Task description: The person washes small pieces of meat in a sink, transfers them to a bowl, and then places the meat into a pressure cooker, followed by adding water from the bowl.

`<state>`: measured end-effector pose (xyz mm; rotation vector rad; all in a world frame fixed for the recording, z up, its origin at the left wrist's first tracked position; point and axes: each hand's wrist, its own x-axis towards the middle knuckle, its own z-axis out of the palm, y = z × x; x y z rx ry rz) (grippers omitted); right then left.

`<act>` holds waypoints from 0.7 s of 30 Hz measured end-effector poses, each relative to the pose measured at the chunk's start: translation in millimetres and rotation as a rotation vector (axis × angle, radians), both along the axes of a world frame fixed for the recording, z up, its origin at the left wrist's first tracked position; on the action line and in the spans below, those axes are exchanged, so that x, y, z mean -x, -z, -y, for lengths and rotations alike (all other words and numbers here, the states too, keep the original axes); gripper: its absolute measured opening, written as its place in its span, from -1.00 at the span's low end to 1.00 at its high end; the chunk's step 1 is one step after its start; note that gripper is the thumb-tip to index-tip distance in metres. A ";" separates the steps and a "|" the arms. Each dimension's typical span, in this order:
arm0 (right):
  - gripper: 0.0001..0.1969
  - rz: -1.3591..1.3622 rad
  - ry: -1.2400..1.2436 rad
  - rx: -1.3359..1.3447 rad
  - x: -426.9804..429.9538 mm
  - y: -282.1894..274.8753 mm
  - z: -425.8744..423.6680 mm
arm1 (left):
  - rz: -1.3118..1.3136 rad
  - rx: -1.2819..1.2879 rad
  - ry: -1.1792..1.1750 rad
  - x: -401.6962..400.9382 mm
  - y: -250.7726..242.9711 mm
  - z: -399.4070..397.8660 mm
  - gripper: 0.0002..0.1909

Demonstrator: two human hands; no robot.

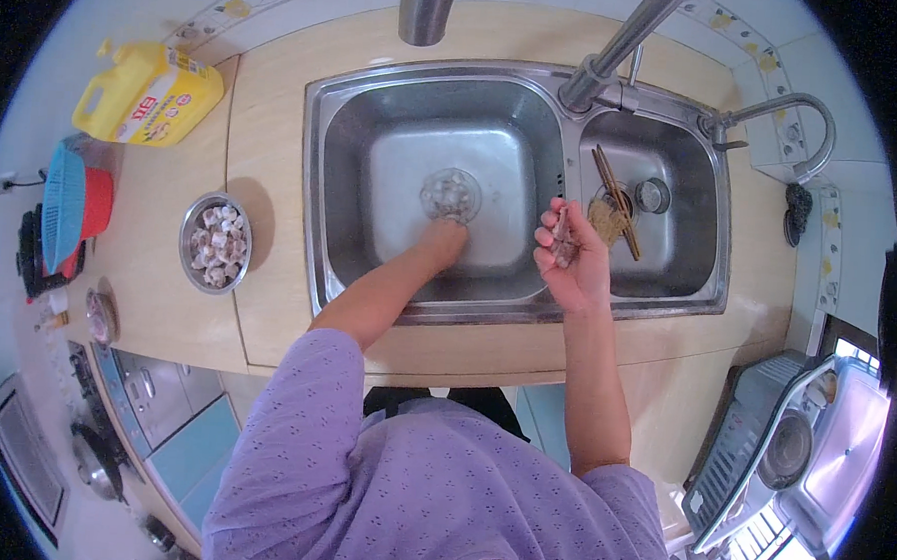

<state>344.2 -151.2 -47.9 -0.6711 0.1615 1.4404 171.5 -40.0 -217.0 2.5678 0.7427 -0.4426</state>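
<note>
My right hand [583, 267] is raised over the divider between the two basins, its fingers curled around a piece of raw meat [564, 240]. Down in the large steel sink basin [492, 150], my left hand [444, 244] is at the near edge of a round, see-through vessel [451, 194] with pale pieces in it. I cannot tell whether this is a bowl or a drain strainer. The left fingertips are hidden, so their grip does not show. On the counter to the left stands a metal bowl [216, 243] full of cut meat pieces.
Chopsticks [616, 197], a tan scrubber [607, 223] and a small round metal cup [653, 195] lie in the small basin. The main faucet [600, 76] rises behind the divider. A yellow detergent jug [152, 94] and a blue basket [63, 207] stand left.
</note>
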 end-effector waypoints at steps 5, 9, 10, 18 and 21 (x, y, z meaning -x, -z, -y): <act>-0.80 -0.045 0.021 0.029 0.7 14.5 1.8 | -0.002 -0.006 0.041 -2.1 -14.1 3.0 -0.84; -0.81 -0.031 0.010 0.065 13.7 14.0 -2.5 | -0.001 -0.011 -0.032 9.3 -3.7 -3.1 -0.85; -0.81 -0.016 0.030 0.116 13.2 15.0 -2.0 | 0.099 0.112 -0.182 1.9 -19.7 -7.1 -0.87; -0.81 -0.009 0.001 0.220 35.9 29.1 -20.8 | 0.676 0.519 -0.357 -16.9 -183.5 -30.0 -0.90; -0.79 -0.099 0.016 0.097 41.7 31.7 -30.3 | 0.696 0.330 -0.060 -28.7 -201.5 -24.4 -0.92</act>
